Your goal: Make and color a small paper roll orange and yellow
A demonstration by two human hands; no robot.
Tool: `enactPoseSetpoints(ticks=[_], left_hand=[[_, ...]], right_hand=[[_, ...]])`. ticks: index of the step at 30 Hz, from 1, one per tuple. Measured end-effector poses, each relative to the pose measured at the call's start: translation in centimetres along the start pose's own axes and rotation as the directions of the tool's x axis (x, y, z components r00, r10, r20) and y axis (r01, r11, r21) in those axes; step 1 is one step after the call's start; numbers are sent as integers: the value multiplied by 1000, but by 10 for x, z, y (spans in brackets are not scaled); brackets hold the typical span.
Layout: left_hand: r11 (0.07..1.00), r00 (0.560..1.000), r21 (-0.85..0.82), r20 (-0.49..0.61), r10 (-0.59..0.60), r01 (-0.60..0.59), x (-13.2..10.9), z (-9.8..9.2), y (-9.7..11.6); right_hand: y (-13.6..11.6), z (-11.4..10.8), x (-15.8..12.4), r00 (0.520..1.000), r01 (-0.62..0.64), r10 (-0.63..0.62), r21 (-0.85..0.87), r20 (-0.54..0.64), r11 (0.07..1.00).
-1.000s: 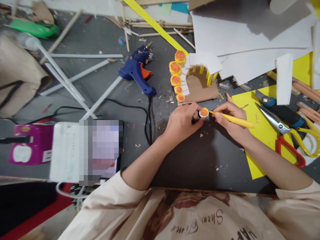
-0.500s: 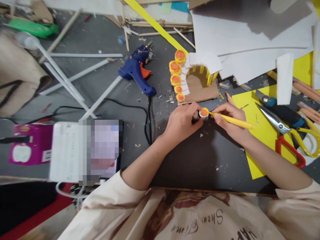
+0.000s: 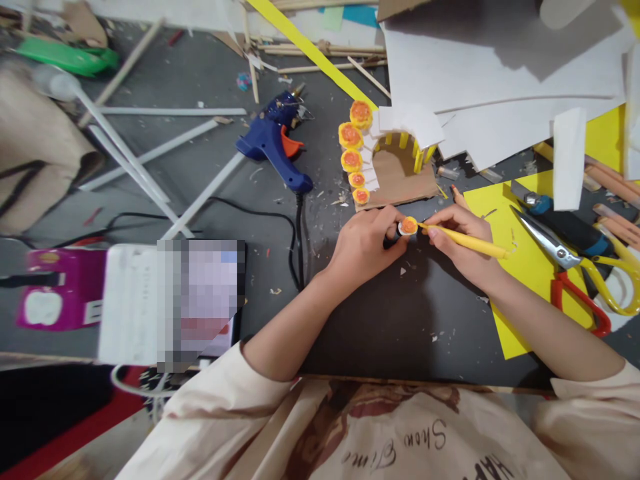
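My left hand (image 3: 367, 245) pinches a small round disc (image 3: 409, 226), white at the rim and coloured orange and yellow on top, against the dark table. My right hand (image 3: 463, 243) grips a yellow marker (image 3: 467, 243) like a pen, its tip touching the disc's right edge. Just beyond my hands stands a small cardboard model (image 3: 395, 167) with a curved white wall, yellow posts and a row of several similar orange-yellow discs (image 3: 351, 160) along its left side.
A blue hot glue gun (image 3: 275, 143) lies left of the model, its black cord running toward me. Pliers (image 3: 565, 230) and scissors (image 3: 603, 283) rest on yellow paper (image 3: 520, 267) at right. White sheets (image 3: 490, 80) cover the back right; white sticks (image 3: 150, 157) lie at left.
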State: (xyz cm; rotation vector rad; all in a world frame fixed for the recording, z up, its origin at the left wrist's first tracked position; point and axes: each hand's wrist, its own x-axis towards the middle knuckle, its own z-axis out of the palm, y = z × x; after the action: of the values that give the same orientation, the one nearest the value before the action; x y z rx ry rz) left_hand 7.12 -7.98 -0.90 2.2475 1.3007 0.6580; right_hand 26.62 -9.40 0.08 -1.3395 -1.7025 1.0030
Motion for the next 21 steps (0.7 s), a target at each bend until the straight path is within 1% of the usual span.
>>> enactPoseSetpoints(ticks=[4,10,17,21], left_hand=[[1000,1000,-1,15,-13,13,0,-1,1],[1000,1000,-24,9,5,-5,0,-1,0],[1000,1000,-20,27,-15,16,1,-2,1],[1000,1000,-11,14,-19,19,1,-1,1]], right_hand=[[1,0,1,1000,18,-18,-24,-7,1000],[3,0,1,1000,31,-31,-33,0,999],[0,0,1,1000,0,0,-18,2,1000],[-2,-1,1,1000,-20,19,9,21,1000]])
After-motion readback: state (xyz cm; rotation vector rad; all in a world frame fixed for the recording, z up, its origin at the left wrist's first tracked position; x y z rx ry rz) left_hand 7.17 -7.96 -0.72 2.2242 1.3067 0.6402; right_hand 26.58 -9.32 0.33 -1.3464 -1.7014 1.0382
